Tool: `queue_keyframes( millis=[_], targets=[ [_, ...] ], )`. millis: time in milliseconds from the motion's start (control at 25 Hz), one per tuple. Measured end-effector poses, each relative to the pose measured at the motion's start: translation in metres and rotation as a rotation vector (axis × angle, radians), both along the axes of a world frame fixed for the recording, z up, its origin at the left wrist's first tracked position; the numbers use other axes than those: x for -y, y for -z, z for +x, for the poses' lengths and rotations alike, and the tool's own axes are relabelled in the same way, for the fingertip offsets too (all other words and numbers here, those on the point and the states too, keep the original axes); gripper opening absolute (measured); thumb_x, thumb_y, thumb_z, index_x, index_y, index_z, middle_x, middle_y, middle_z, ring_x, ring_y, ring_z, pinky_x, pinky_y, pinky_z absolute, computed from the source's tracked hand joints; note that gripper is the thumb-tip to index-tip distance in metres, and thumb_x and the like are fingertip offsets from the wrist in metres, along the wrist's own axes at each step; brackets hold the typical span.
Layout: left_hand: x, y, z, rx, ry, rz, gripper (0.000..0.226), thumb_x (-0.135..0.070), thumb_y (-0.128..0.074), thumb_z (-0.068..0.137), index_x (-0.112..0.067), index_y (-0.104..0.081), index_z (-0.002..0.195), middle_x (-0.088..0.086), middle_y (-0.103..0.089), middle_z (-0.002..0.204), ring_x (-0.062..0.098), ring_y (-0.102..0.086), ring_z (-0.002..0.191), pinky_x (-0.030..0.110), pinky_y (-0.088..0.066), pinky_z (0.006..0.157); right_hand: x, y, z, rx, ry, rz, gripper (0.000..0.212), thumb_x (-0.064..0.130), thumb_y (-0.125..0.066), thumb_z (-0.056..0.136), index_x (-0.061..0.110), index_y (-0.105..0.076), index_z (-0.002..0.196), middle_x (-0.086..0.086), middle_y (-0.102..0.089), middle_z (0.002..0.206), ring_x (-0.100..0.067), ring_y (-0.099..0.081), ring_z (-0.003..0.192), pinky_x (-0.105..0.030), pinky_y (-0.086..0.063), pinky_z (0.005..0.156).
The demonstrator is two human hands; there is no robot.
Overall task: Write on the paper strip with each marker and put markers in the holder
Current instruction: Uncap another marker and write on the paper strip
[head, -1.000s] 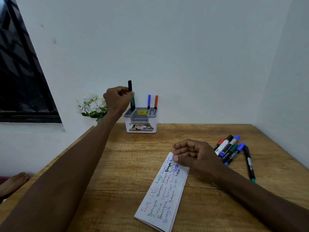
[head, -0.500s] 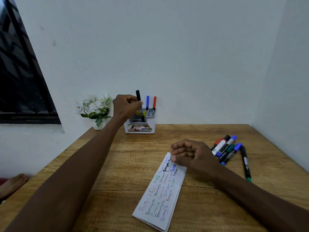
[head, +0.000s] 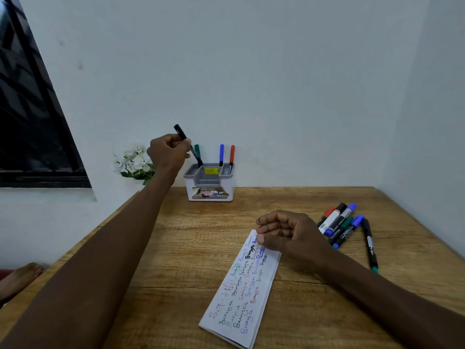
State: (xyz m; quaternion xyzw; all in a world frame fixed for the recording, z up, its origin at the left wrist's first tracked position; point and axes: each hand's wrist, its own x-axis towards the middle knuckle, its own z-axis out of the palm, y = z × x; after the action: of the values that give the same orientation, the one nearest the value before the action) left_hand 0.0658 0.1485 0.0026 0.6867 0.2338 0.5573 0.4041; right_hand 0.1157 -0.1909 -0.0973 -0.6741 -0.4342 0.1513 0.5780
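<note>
My left hand (head: 168,153) pinches a black marker (head: 181,134), tilted, with its lower end dipping into the grey and white holder (head: 210,187) at the back of the table. A green marker (head: 197,150), a blue marker (head: 221,154) and a red marker (head: 232,155) stand in the holder. My right hand (head: 286,234) rests with loosely curled fingers on the top end of the paper strip (head: 241,290), which is covered in coloured writing. Several loose markers (head: 338,224) lie to the right of that hand, and a thin black pen (head: 370,245) beside them.
A small pot of white flowers (head: 133,159) stands left of the holder against the wall. The wooden table (head: 176,248) ends at walls behind and on the right. A dark window is at far left. A bare foot (head: 18,278) shows below the table's left edge.
My left hand has lowered the black marker from above the holder, and it now tilts with its tip inside the left compartment. My right hand has stayed on the paper.
</note>
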Motion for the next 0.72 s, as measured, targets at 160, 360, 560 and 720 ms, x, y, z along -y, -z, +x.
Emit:
queue_keyframes(
  millis=[160,360,560,720],
  targets=[
    [-0.022,0.009,0.0,-0.08,-0.083,-0.005,0.03,-0.033,-0.078,0.074,-0.015,-0.079,0.097,0.0,-0.077,0.077,0.015,-0.076,0.07,0.042,-0.065,0.071,0.0,0.0,0.001,-0.005,0.002,0.001,0.034,0.017,-0.087,0.076,0.016,-0.074,0.108,0.0,-0.079,0.099,-0.012,-0.076,0.093,-0.028,-0.061,0.082],
    [-0.02,0.016,0.009,-0.328,-0.16,0.084,0.033,-0.034,-0.085,0.075,-0.014,-0.081,0.101,0.005,-0.08,0.09,0.015,-0.074,0.085,0.028,-0.057,0.081,-0.001,0.001,0.0,0.0,0.01,-0.006,0.034,0.017,-0.087,0.076,0.016,-0.075,0.108,0.001,-0.079,0.098,-0.011,-0.075,0.092,-0.027,-0.061,0.082],
    [-0.022,0.017,0.021,-0.506,-0.17,0.065,0.029,-0.035,-0.088,0.074,-0.016,-0.082,0.095,0.004,-0.079,0.088,0.014,-0.071,0.076,0.028,-0.057,0.069,-0.001,0.001,0.002,-0.005,0.003,-0.009,0.033,0.017,-0.087,0.077,0.017,-0.075,0.107,0.0,-0.079,0.098,-0.011,-0.075,0.092,-0.025,-0.061,0.08],
    [-0.027,0.017,0.026,-0.521,-0.174,0.067,0.029,-0.032,-0.089,0.073,-0.012,-0.082,0.093,0.006,-0.079,0.087,0.018,-0.073,0.077,0.034,-0.062,0.072,-0.002,0.001,0.002,0.006,0.006,-0.01,0.033,0.018,-0.087,0.077,0.016,-0.075,0.107,0.0,-0.079,0.098,-0.012,-0.075,0.092,-0.028,-0.061,0.082]
  ],
)
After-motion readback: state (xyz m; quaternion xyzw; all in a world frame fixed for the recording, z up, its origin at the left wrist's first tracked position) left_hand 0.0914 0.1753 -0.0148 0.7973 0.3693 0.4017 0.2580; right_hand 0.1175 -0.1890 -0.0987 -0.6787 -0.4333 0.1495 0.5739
